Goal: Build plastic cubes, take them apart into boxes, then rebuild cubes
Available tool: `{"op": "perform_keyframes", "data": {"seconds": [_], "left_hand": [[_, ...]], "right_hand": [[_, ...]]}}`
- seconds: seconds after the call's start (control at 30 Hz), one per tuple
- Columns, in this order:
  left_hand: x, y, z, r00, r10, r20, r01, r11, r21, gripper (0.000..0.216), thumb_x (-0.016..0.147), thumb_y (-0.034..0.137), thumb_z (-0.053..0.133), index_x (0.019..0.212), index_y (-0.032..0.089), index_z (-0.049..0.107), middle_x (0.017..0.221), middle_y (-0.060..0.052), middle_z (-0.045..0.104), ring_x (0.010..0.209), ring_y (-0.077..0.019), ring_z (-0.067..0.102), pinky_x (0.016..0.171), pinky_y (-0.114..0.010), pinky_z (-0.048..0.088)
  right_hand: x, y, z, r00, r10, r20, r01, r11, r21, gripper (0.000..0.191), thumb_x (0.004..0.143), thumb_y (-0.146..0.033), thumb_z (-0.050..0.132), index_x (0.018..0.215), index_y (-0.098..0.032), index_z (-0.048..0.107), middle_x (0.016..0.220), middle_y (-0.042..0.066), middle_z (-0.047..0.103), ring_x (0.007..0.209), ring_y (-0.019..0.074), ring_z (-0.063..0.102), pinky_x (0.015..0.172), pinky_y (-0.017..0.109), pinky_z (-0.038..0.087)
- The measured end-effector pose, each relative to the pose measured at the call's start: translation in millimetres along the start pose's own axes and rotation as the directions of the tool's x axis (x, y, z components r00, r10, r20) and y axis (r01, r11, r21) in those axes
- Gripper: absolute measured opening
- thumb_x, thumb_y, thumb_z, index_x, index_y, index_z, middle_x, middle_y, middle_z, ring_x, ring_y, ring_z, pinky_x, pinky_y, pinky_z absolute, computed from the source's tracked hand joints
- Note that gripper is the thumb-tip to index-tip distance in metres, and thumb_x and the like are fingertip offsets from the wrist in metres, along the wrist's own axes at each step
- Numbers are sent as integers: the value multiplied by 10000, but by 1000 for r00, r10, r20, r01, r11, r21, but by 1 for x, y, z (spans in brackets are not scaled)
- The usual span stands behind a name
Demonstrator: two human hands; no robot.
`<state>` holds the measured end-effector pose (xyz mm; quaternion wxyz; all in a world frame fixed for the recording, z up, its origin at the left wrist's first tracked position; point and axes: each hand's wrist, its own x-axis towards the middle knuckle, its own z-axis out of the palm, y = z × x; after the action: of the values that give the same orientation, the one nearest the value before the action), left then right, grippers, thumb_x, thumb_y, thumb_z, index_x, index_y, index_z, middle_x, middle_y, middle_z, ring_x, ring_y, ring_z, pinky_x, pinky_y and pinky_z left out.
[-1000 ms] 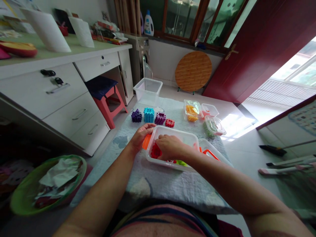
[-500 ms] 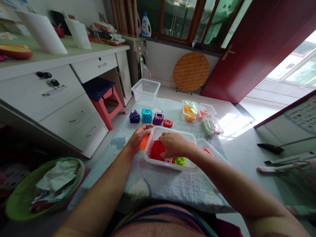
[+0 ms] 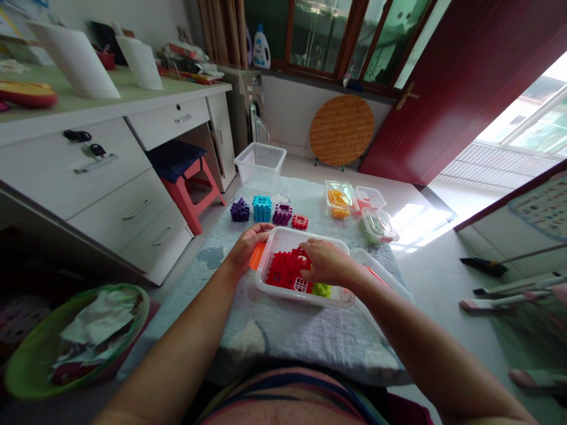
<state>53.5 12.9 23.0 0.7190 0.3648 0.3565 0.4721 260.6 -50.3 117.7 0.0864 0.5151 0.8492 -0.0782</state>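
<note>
A clear plastic box [image 3: 305, 300] stands on the cloth-covered table in front of me. My left hand [image 3: 248, 248] grips its left end, by the orange clip [image 3: 258, 255]. Inside lie red building blocks [image 3: 283, 265], including a small red and white lattice piece [image 3: 302, 284], and lime-green blocks [image 3: 321, 289]. My right hand [image 3: 325, 262] reaches over the right side into the box, with fingers and thumb closed around the edge of a red piece; the palm hides part of it. Beyond the box stand block cubes: dark purple [image 3: 240, 210], blue [image 3: 262, 208], purple [image 3: 282, 213] and a flat red one [image 3: 300, 222].
A clear empty tub [image 3: 260, 168] stands at the table's far left. Lidded boxes hold yellow [image 3: 339, 203] and pale green [image 3: 375, 230] pieces at the far right. A lid [image 3: 390, 274] lies right of my box. A stool [image 3: 188, 177] and a green basket [image 3: 77, 342] are leftward.
My right hand has shifted slightly right within the box, uncovering more of the red blocks. The left hand keeps its hold on the box.
</note>
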Motion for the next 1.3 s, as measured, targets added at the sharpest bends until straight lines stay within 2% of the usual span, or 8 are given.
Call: {"op": "perform_keyframes", "data": {"seconds": [0.27,0.57,0.7,0.8,0.9,1.0,1.13,1.3], "left_hand": [[1,-1,-2,1000,-9,22,10,1000,-11,397,658,289,791,1006,174,640,814,-12,690,662,-140,630,632,-240,465],[-2,3,1,1000,-11,-5,11,1000,-9,396,642,292,802,982,164,644,789,-10,686,629,-134,617,605,-236,456],[-3,3,2,1000,-3,-8,3,1000,-1,378,666,324,796,974,163,647,756,-7,682,612,-130,607,603,-236,459],[-3,3,2,1000,7,4,-7,1000,-13,375,681,353,789,973,163,650,749,-7,681,622,-135,615,607,-235,465],[-3,2,2,1000,7,26,-7,1000,-17,391,688,363,788,991,162,646,771,-16,696,640,-142,633,621,-236,476],[-2,1,3,999,8,39,-7,1000,-20,400,689,370,789,998,161,643,758,-22,704,662,-154,654,648,-243,491],[-5,2,5,1000,-1,29,1,1000,-16,392,690,375,789,990,166,647,747,-22,708,683,-165,672,654,-243,497],[-8,6,7,1000,-5,12,5,1000,-17,392,671,369,796,977,172,650,755,-21,705,667,-159,666,628,-239,496]], "right_hand": [[2,-13,6,997,49,56,-49,999,-3,345,783,-270,650,1089,-110,644,1061,157,687,963,256,671,790,315,533],[-12,-6,-10,1000,18,-16,-17,999,50,276,845,-286,614,1080,-142,636,1078,130,694,976,229,663,831,311,506],[-26,14,-26,991,18,-131,5,985,173,317,868,-288,606,1142,-136,649,1076,117,706,950,206,662,879,326,489],[-46,33,-30,942,146,-302,-44,946,321,354,872,-319,599,1179,-149,648,1017,89,717,885,187,661,841,332,506],[-71,50,-18,844,321,-430,-78,866,494,371,877,-355,562,1177,-155,650,967,82,721,847,184,667,808,350,532],[-94,59,8,761,477,-440,-161,796,583,359,852,-387,567,1113,-163,668,948,94,729,823,204,679,774,376,555],[-110,66,43,757,542,-364,-261,763,592,309,836,-394,564,1033,-187,682,986,106,731,870,233,688,794,400,566],[-111,68,58,780,524,-342,-264,771,580,306,862,-378,527,1066,-194,661,1064,108,713,957,245,677,884,426,550]]}}
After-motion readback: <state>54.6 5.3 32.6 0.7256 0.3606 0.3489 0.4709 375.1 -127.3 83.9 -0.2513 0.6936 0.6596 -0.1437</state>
